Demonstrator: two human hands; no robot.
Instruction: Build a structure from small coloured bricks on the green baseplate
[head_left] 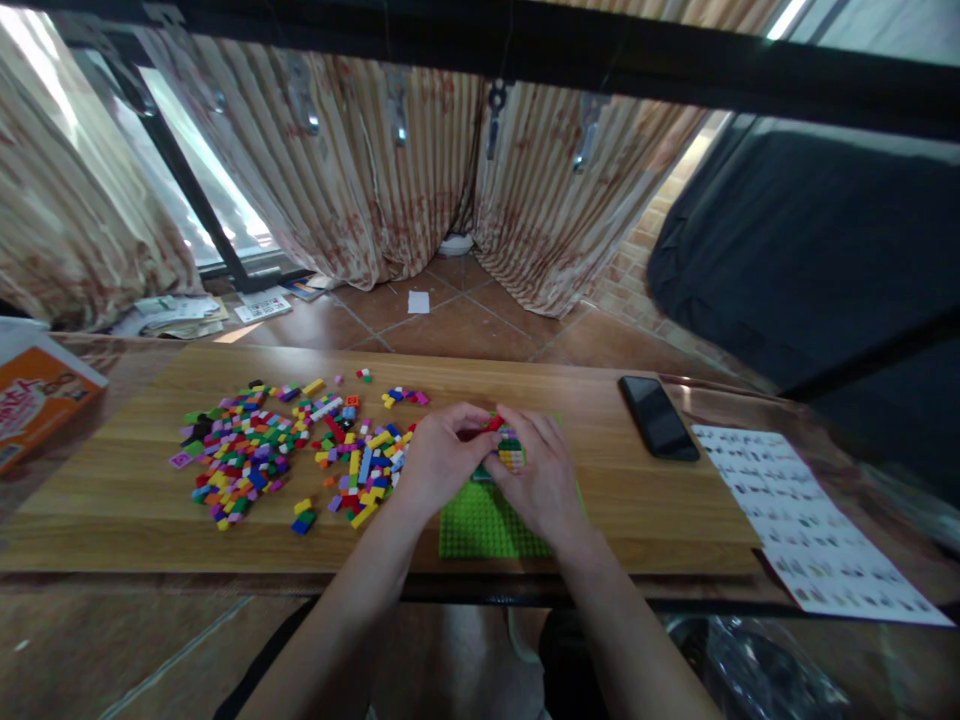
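Your green baseplate (491, 530) lies flat on the wood-grain worktop (637, 520), in front of you; it is bright green, squarish and covered in small studs. On its far part, partly hidden by your hands, sits a low brick build (512, 452) with green, white and yellow showing. A small, glossy red brick (495, 423) is between your two hands, at the fingertips. The fingers of your left hand (442, 455) and right hand (541, 475) curl in around it; you can't tell from here which of them grip it.

Count one baseplate, one build, one black phone (658, 418), one printed sheet (817, 520) and two main heaps of mixed bricks, a left heap (251, 450) and a right heap (367, 470), too crowded to count piece by piece.
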